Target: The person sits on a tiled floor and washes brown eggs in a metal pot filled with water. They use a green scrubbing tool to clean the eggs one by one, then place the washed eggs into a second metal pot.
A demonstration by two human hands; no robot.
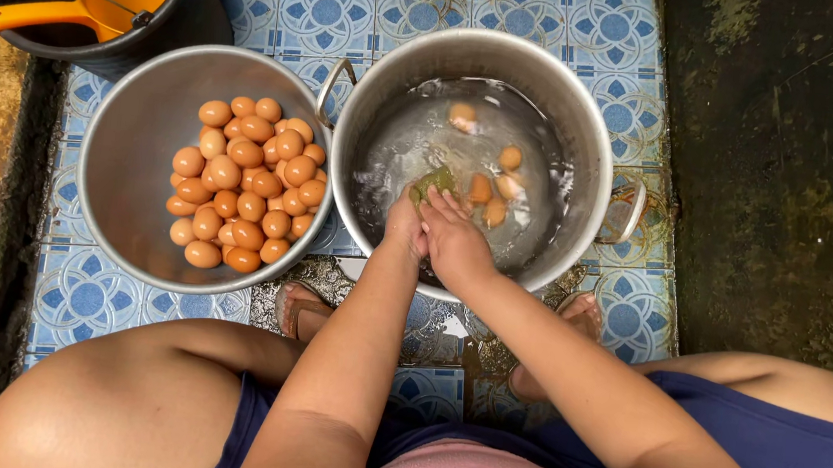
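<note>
In the large round metal pot (377, 110) of water on the right, both our hands meet at the near edge of the water. Our left hand (405, 225) is curled closed, apparently around an egg we cannot see, and the fingers of our right hand (456, 238) are closed on a small green scouring pad (433, 181), pressed against the left hand.

We judge the main risk to be pressing too hard: the pad could crack a shell, and wet fingers could let an egg slip back into the pot and knock the others. The brown eggs in the water (489, 188) are few, loosely scattered towards the middle and far side, pale orange-brown under the rippling surface.

Just left of the pot, touching or nearly so, a wide shallow metal basin (127, 154) holds a dense heap of smooth brown eggs (245, 184). At the far left, a black bucket (190, 13) holds an orange plastic dipper (105, 4). All rest on a blue patterned tile floor (79, 300), with our bare feet between.
</note>
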